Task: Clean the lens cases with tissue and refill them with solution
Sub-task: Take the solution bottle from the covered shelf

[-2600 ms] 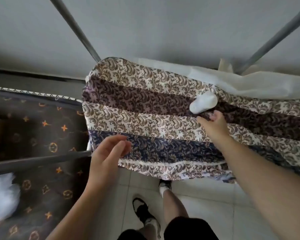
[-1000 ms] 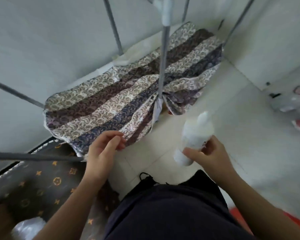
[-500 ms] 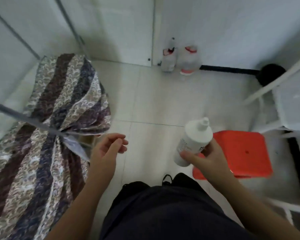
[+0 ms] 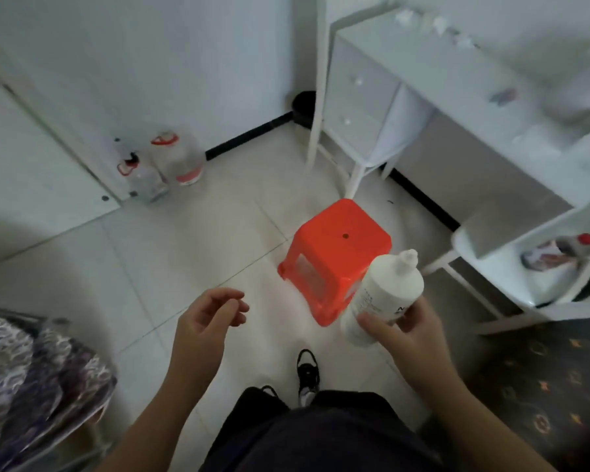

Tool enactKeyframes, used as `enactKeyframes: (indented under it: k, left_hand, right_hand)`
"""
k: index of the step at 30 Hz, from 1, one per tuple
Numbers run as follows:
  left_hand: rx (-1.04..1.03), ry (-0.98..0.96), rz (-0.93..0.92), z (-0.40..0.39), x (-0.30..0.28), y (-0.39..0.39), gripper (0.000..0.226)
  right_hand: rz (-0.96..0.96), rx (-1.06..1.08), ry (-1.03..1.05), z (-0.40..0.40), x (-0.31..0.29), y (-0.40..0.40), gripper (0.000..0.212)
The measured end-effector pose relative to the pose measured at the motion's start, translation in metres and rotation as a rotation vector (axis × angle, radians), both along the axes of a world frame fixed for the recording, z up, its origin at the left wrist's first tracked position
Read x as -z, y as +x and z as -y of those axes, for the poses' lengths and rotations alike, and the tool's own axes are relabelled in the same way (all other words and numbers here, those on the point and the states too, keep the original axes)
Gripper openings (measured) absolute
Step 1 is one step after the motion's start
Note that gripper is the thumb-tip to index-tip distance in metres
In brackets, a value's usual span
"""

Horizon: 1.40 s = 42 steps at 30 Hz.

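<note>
A: So where's the solution bottle [image 4: 385, 294] kept right now?

B: It's gripped low down by the right hand [image 4: 411, 330], cap on, held above the tiled floor [image 4: 171, 253] just in front of the red stool [image 4: 334, 253].

A: And the left hand [image 4: 203, 323]?

B: Nothing's held, fingers loosely curled. 2 water jugs [image 4: 171, 165] are parked by the wall.

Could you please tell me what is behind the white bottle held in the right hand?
The red stool stands on the floor tiles behind the white bottle. The bottle covers the stool's near right corner, so that part cannot be seen.
</note>
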<state>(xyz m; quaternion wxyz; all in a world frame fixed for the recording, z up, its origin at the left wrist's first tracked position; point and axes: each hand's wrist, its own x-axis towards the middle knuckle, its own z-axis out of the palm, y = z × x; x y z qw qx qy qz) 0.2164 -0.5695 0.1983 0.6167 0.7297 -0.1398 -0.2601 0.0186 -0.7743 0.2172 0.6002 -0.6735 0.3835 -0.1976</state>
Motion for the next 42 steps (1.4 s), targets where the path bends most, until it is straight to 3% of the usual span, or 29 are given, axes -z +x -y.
enactKeyframes:
  k: [10,23,42]
  left_hand:
    - [0.271,-0.006,0.021,0.1,-0.011,-0.049,0.02]
    - [0.371,-0.021,0.025,0.299,-0.014,-0.125,0.019]
    - [0.494,-0.005,0.027,0.551,-0.01,-0.048,0.024]
  right_hand:
    - [0.087,0.317,0.007,0.038,-0.003,-0.095,0.078]
    - [0.044,0.402,-0.016,0.185,0.0,-0.208,0.063]
    - [0.064,0.534,-0.104,0.401,-0.011,-0.157,0.059]
